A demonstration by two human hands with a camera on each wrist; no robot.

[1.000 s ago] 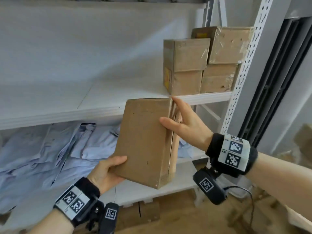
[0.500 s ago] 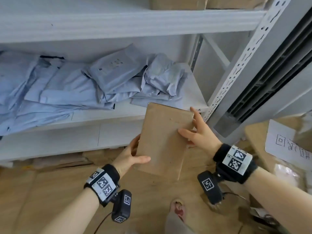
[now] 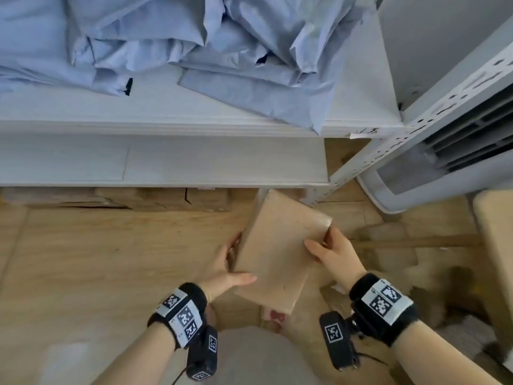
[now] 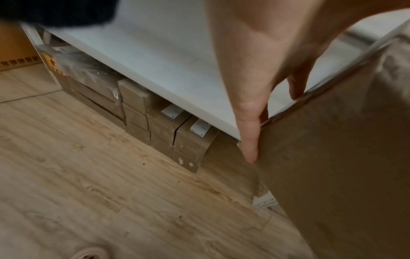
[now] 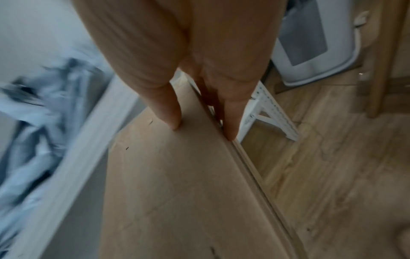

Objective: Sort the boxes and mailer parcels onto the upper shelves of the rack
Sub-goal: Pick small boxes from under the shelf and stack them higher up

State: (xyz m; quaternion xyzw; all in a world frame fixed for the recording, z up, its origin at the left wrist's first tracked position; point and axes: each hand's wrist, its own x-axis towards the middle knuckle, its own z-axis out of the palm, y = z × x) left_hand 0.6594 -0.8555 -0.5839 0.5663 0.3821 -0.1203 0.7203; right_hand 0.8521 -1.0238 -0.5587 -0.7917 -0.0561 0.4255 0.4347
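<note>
Both forearms reach forward and down, wrists banded. Our left hand (image 3: 224, 269) grips cardboard box (image 3: 280, 251) at its left edge, thumb laid across top face, fingers tucked along side. Our right hand (image 3: 333, 252) holds right edge, thumb on top, fingers (image 5: 230, 121) straight down side wall. Box held in air, tilted, above wood floor (image 3: 111, 259), just before rack's lower shelf (image 3: 194, 162). Farther up, blue-grey mailer parcels (image 3: 222, 43) lie heaped on shelf above. Small cartons (image 4: 155, 119) sit under bottom shelf.
</note>
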